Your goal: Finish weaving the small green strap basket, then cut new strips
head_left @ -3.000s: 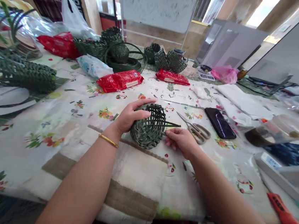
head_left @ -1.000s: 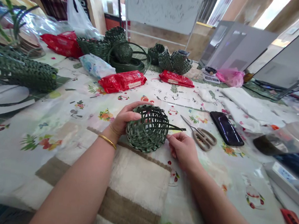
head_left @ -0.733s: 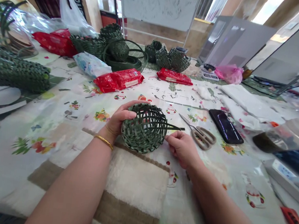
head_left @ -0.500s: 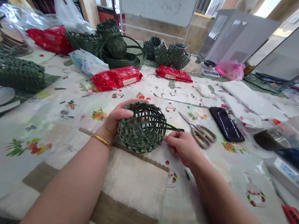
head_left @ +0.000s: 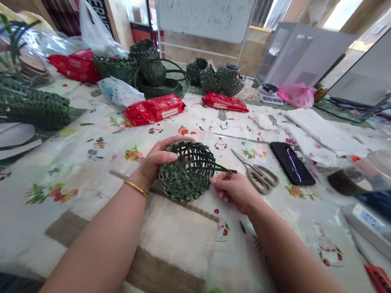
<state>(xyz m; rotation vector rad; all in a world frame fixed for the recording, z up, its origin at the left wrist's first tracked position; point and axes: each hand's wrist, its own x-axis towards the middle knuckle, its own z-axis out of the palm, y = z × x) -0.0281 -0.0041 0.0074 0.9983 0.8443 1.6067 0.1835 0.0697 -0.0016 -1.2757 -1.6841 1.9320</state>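
Your left hand point(head_left: 162, 159) cups the left side of the open-weave green basket point(head_left: 186, 171), fingers point(head_left: 176, 143) curled over its rim, the basket sitting just beyond the folded towel point(head_left: 174, 242). It should handle light and springy, with possibly slick strips; the dense woven wall looks the safest hold, not the loose rim. Dark strip ends point(head_left: 224, 169) stick out to the right. Your right hand point(head_left: 233, 190) sits at that edge, fingers bent close together; any pinch on a strip can't be told from here. Further right lie the scissors point(head_left: 257, 178), then a black smartphone point(head_left: 291, 163).
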